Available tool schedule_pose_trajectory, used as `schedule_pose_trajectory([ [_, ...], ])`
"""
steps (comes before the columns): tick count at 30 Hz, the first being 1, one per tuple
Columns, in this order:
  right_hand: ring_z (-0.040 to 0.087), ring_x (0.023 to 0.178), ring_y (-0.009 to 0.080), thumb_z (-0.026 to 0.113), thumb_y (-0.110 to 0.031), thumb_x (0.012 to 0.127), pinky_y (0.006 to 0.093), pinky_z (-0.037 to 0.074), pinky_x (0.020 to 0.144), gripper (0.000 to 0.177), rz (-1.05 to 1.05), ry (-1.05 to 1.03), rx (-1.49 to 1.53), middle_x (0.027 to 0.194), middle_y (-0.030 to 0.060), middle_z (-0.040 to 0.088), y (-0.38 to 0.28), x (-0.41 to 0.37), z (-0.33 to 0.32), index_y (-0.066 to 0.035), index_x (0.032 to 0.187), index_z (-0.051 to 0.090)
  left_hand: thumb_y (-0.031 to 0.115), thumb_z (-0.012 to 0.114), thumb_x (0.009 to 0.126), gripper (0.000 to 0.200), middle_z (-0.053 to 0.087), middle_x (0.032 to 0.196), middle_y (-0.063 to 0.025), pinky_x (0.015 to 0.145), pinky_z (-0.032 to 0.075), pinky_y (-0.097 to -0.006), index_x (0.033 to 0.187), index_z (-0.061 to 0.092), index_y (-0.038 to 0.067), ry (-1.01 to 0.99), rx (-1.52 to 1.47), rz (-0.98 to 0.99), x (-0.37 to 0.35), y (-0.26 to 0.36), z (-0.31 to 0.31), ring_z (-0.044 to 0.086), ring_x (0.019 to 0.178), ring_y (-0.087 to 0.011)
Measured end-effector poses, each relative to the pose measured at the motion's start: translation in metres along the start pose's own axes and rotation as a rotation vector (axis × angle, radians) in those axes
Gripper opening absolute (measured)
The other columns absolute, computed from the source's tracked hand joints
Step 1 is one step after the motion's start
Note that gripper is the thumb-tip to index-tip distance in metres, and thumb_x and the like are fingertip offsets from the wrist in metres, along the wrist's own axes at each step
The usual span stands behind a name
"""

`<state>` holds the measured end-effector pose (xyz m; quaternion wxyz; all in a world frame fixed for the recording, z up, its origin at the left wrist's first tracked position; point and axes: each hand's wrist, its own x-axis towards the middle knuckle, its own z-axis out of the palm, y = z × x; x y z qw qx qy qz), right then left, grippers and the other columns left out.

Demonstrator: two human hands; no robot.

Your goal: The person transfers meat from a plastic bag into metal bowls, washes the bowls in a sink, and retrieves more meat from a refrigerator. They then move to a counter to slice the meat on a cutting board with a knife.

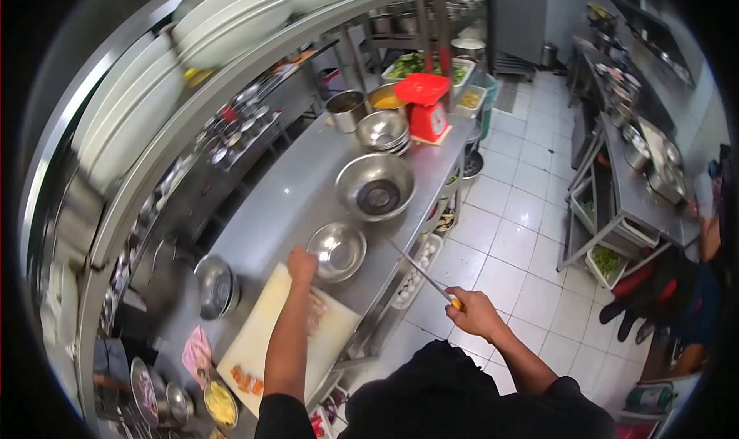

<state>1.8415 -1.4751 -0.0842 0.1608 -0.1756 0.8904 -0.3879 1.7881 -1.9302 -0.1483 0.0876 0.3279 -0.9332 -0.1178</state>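
My left hand [302, 263] is at the rim of a small metal bowl [337, 252], its fingers closed on the bowl's edge. In my right hand [471, 313] is a knife [422, 270] with a yellow handle, its blade pointing up and left past the table's edge. A white cutting board [271, 313] lies below the small bowl, partly behind my left forearm. Pale sliced food [316, 313] and orange-brown pieces [247, 380] rest on the board. Beyond the small bowl stands a larger metal bowl [375, 186].
A red scale [428, 120], stacked bowls [382, 130] and pots [347, 111] stand farther along the metal table [281, 196]. Nearer are nested bowls [216, 287], a pink cloth [197, 352] and yellow food in a bowl [221, 404]. Plates [127, 112] fill the overhead shelf.
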Motion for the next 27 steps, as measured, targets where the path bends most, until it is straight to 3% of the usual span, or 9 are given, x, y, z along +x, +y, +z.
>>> schedule_pose_trajectory([
  [4, 0.066, 0.084, 0.0414, 0.062, -0.022, 0.082, 0.0465, 0.053, 0.079, 0.037, -0.006, 0.018, -0.007, 0.086, 0.0233, 0.068, 0.016, 0.001, -0.012, -0.007, 0.115, 0.064, 0.021, 0.071, 0.068, 0.034, 0.068, 0.099, -0.0289, 0.085, 0.053, -0.0457, 0.09, 0.066, -0.004, -0.045, -0.034, -0.15, 0.0, 0.013, -0.009, 0.067, 0.095, -0.0436],
  [7, 0.065, 0.086, 0.0411, 0.062, -0.022, 0.081, 0.0468, 0.053, 0.081, 0.037, -0.025, 0.023, -0.015, 0.088, 0.0231, 0.068, 0.027, 0.009, -0.013, -0.008, 0.115, 0.065, 0.013, 0.068, 0.07, 0.028, 0.069, 0.093, -0.0271, 0.07, 0.057, -0.0472, 0.09, 0.065, -0.006, -0.02, 0.022, -0.078, 0.018, -0.016, 0.03, 0.07, 0.083, -0.0404],
  [10, 0.065, 0.088, 0.0405, 0.064, -0.022, 0.082, 0.0473, 0.052, 0.082, 0.034, -0.04, 0.037, -0.015, 0.09, 0.0228, 0.068, 0.03, 0.019, -0.01, -0.01, 0.114, 0.065, 0.004, 0.064, 0.071, 0.02, 0.067, 0.082, -0.0231, 0.049, 0.056, -0.0436, 0.088, 0.062, -0.007, -0.139, -0.425, -0.301, 0.02, -0.018, 0.031, 0.069, 0.068, -0.0329],
  [13, 0.065, 0.086, 0.0393, 0.066, -0.023, 0.082, 0.0468, 0.052, 0.08, 0.034, -0.06, 0.069, -0.028, 0.089, 0.0222, 0.068, 0.032, 0.025, -0.004, -0.01, 0.113, 0.064, -0.001, 0.056, 0.074, 0.022, 0.066, 0.085, -0.0221, 0.041, 0.054, -0.0381, 0.094, 0.06, -0.009, -0.112, -0.577, -0.265, -0.014, 0.006, -0.019, 0.068, 0.064, -0.0313],
  [17, 0.065, 0.08, 0.0393, 0.068, -0.022, 0.081, 0.0467, 0.053, 0.076, 0.035, -0.094, 0.11, -0.049, 0.086, 0.0209, 0.066, 0.03, 0.039, 0.011, -0.01, 0.113, 0.064, -0.005, 0.058, 0.074, 0.013, 0.058, 0.074, -0.0079, 0.04, 0.054, -0.0331, 0.084, 0.053, 0.002, -0.018, -0.75, -0.272, -0.044, -0.017, -0.059, 0.059, 0.054, -0.0191],
  [22, 0.063, 0.077, 0.0434, 0.068, -0.019, 0.082, 0.0506, 0.052, 0.071, 0.034, -0.24, 0.103, -0.089, 0.087, 0.0242, 0.06, 0.008, 0.081, 0.061, -0.009, 0.114, 0.063, -0.007, 0.057, 0.079, 0.017, 0.058, 0.078, -0.0063, 0.049, 0.054, -0.0302, 0.086, 0.049, 0.005, 0.092, -1.095, -0.322, -0.135, -0.026, -0.148, 0.06, 0.062, -0.0168],
  [27, 0.065, 0.081, 0.0423, 0.066, -0.009, 0.082, 0.0517, 0.053, 0.074, 0.031, -0.524, -0.084, -0.049, 0.094, 0.0266, 0.063, -0.01, 0.148, 0.147, -0.007, 0.112, 0.061, 0.001, 0.063, 0.086, 0.015, 0.061, 0.085, -0.0065, 0.056, 0.057, -0.0307, 0.092, 0.051, 0.005, 0.23, -1.224, -0.562, -0.268, -0.033, -0.193, 0.062, 0.07, -0.017],
])
